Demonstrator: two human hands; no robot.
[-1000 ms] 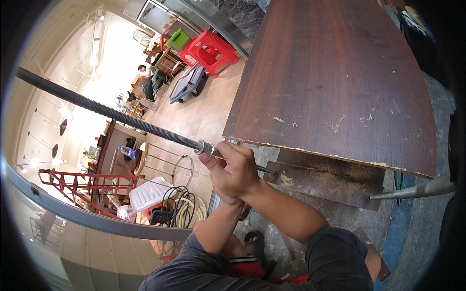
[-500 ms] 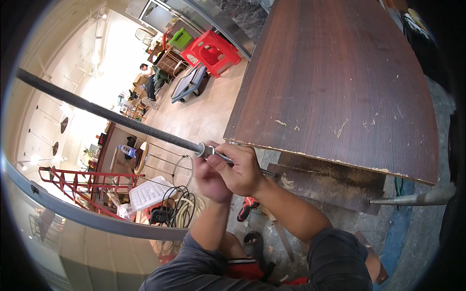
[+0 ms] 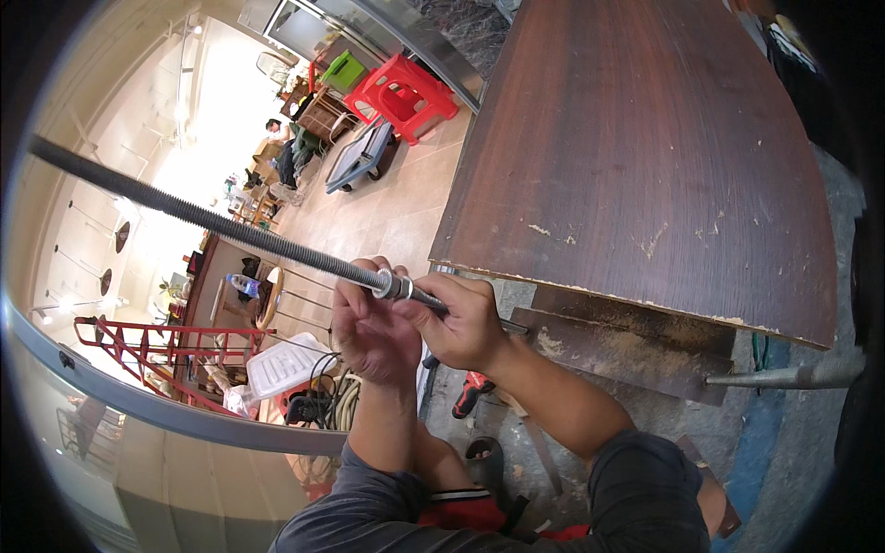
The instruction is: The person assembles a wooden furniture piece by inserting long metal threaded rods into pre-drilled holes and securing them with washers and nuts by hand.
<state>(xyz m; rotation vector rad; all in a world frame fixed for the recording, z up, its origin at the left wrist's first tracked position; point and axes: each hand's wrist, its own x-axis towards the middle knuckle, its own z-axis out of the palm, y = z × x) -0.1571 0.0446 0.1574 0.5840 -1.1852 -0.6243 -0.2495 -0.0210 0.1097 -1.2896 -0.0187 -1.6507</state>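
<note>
A long threaded rod (image 3: 230, 232) slants from the upper left down to my hands, with a washer and nut (image 3: 395, 285) on it near its lower end. My right hand (image 3: 464, 323) is closed round the rod just below the nut, thumb along the near side. My left hand (image 3: 376, 339) has its palm partly turned up, its fingers curled behind the rod and touching the nut; some fingertips are hidden. Beyond my right hand, a bit of the rod's thin end (image 3: 513, 326) shows.
A dark wood-grain board (image 3: 636, 175) with sawdust fills the upper right; another board (image 3: 636, 355) lies below it. A red drill (image 3: 472, 394) rests on the floor. Coiled cables (image 3: 336, 403), a white plastic lid (image 3: 289, 366) and red stools (image 3: 410, 97) are to the left and back. A person (image 3: 293, 152) sits far off.
My left hand, blurred before, has moved slightly left and up, its palm more open to view beside the nut. My right hand keeps its hold on the rod.
</note>
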